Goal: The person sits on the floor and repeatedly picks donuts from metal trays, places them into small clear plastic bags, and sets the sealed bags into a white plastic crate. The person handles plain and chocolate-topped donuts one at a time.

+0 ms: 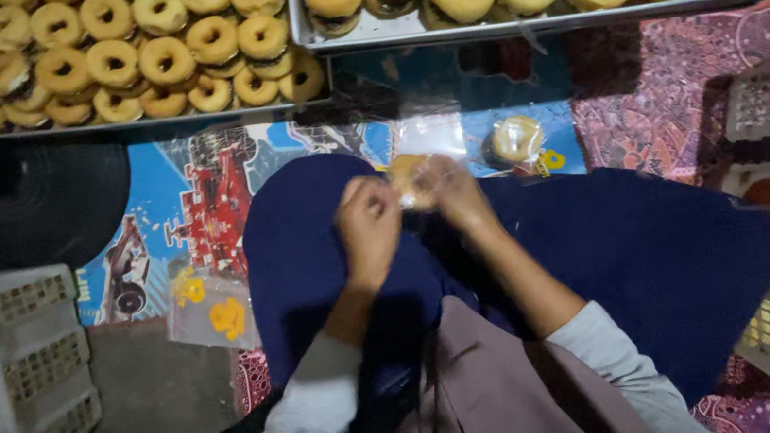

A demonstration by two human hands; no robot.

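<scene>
Holding a doughnut (pixel 412 182) between left hand (pixel 368 223) and right hand (pixel 457 193), above the lap, probably inside a clear bag; grip closing narrow on it. Pinching lightly, keeping the wrap taut, avoiding crushing.

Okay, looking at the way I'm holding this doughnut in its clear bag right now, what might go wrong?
1. Both hands, left hand and right hand, pinch the bagged doughnut over the dark blue cloth; a loose grip may drop it there.
2. Squeezing could crush the doughnut.
3. The packed doughnut lies just beyond your hands; a reach for the metal tray might knock it.
</scene>
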